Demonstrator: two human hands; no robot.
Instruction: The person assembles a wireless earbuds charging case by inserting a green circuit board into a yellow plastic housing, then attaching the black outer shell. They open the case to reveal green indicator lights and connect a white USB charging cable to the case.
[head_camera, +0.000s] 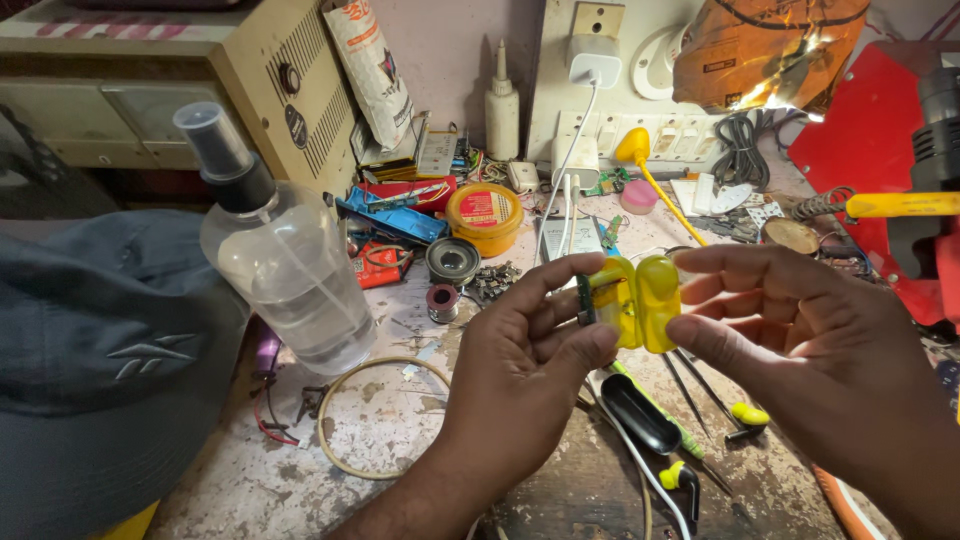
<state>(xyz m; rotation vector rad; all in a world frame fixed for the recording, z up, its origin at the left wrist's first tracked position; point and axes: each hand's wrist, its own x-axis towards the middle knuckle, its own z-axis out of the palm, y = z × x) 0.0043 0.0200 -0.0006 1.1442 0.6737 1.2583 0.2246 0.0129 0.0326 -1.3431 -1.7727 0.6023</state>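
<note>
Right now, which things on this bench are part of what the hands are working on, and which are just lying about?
In hand:
left hand
right hand
yellow case, open, held between both hands
small circuit board at the case's left edge

Lying about:
spray bottle
grey cap
round yellow tin
small speaker
black cover
yellow earbud

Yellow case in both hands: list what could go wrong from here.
1. The yellow case is gripped only by fingertips of the left hand and right hand; the small green circuit board at its edge might slip out.
2. A drop would likely land it among the screwdrivers and black earbud case below.
3. The spray bottle stands near the left forearm; a nudge could tip it.
</note>
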